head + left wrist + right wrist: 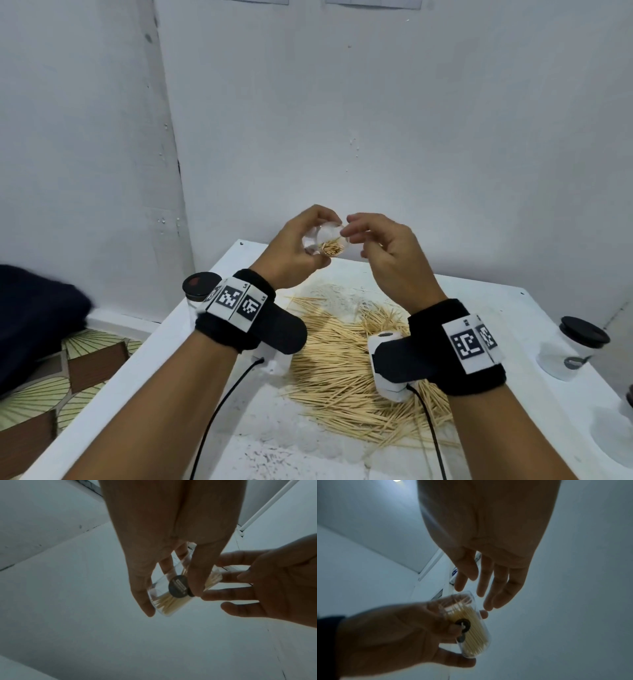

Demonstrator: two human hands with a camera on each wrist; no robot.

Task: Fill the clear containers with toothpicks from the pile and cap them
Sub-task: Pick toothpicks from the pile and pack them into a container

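Observation:
My left hand (317, 240) is raised above the table and grips a clear container (330, 245) tilted on its side, its open mouth turned to the right. A bundle of toothpicks (471, 626) lies inside it, and a dark round sticker (179, 586) sits on its wall. My right hand (356, 236) hovers at the container's mouth. Its fingers (488, 577) are relaxed and nearly straight and hold nothing. The big pile of loose toothpicks (342, 359) is spread over the white table (239, 428) below both wrists.
Two clear containers with black lids stand on the table, one at the left edge (200, 287) and one at the right (579, 346). A dark cloth (37, 318) lies left of the table over a patterned floor (51, 394). White walls close the back.

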